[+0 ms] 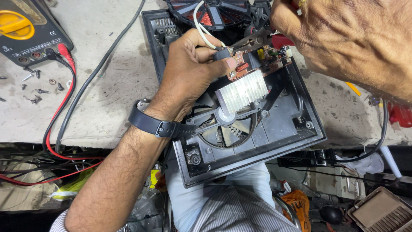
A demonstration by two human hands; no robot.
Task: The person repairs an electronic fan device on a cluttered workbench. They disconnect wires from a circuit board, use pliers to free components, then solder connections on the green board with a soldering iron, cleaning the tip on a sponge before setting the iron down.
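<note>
Left hand (189,73): fingers closed on the edge of a brown circuit board (262,58), held tilted above an open black appliance housing (257,141); dark wristband (150,123) on the wrist. Right hand (343,38): near the board's far end, fingers closed on a red-handled tool (281,41), mostly hidden. Board: carries a ribbed aluminium heat sink (242,91) and white wires (201,25). Housing: rests on the grey tabletop (116,73), fan (227,129) inside. Yellow-dial multimeter (25,30) with red and black leads, loose screws (36,92) at left.
</note>
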